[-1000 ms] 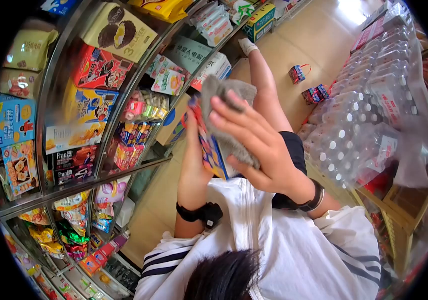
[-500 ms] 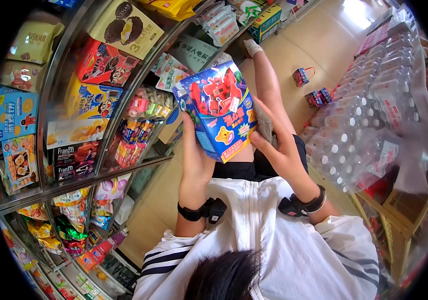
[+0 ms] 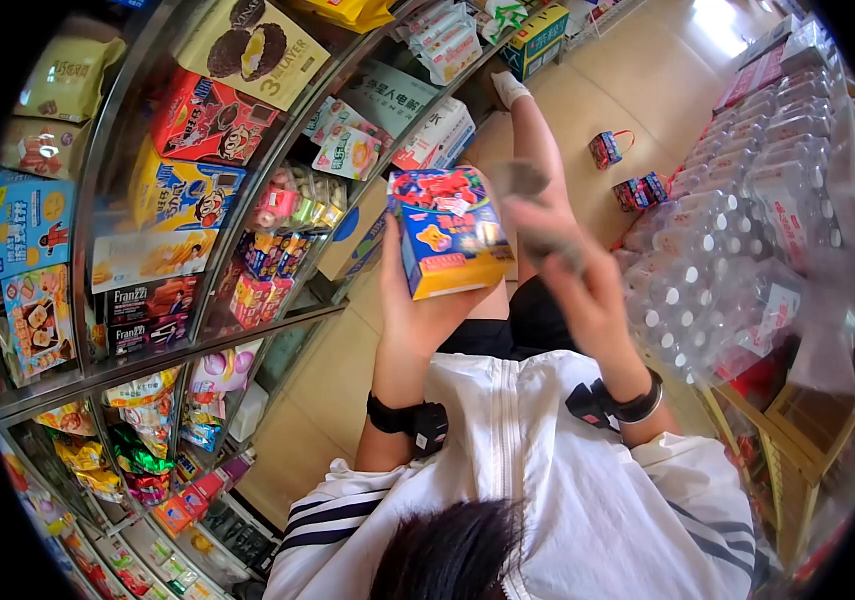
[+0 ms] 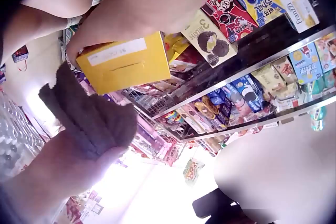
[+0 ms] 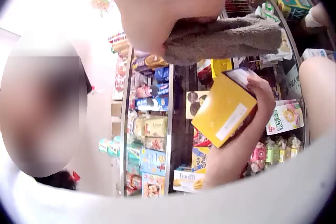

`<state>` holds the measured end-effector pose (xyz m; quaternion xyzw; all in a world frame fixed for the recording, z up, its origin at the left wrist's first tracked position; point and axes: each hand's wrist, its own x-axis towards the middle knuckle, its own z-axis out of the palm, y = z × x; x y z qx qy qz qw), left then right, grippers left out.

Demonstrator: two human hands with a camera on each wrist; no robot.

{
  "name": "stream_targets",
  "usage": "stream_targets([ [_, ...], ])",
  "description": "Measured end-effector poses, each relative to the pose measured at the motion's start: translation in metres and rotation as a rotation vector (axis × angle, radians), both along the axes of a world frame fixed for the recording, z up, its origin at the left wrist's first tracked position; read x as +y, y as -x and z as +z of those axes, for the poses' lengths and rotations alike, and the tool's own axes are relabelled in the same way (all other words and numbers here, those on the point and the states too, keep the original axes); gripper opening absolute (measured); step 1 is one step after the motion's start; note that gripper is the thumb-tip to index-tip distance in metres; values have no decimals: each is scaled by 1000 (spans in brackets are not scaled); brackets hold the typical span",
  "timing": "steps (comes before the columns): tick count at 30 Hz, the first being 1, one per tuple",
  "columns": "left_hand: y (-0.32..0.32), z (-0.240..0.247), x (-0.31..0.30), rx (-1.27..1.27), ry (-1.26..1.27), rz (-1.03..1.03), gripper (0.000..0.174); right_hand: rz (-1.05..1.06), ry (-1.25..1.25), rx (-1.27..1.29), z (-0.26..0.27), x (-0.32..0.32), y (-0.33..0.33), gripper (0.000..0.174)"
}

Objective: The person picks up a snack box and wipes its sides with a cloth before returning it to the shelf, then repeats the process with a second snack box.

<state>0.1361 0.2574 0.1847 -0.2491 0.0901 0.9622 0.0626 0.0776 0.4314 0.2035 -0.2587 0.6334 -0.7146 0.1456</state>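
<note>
A blue toy-snack box (image 3: 446, 243) with a yellow underside is held up in front of the shelves. My left hand (image 3: 410, 296) grips it from below and behind. In the left wrist view the yellow base (image 4: 126, 66) of the box faces the camera. My right hand (image 3: 580, 277) clutches a grey cloth (image 3: 526, 187) just right of the box, a little apart from it. In the right wrist view the cloth (image 5: 226, 37) hangs from my right hand (image 5: 163, 8), above the box (image 5: 226, 109) and the left hand (image 5: 251, 129).
A metal shelf rack (image 3: 248, 335) full of snack boxes and bags runs along the left. Shrink-wrapped packs of water bottles (image 3: 738, 230) are stacked at the right on a wooden frame (image 3: 798, 430). Small gift boxes (image 3: 632, 190) lie on the tan floor.
The cloth lay pressed on the box's side, then came off to the right. The left hand turned the box, showed its front, and has now tipped it.
</note>
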Motion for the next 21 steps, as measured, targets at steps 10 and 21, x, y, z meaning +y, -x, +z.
stream_targets([
  [10, -19, -1, 20, -43, 258, -143, 57, 74, -384, 506, 3, -19, 25, 50],
  [21, -26, 0, 17, -7, 331, -109, 54, 236, -410, 636, 13, -22, 5, 56],
])
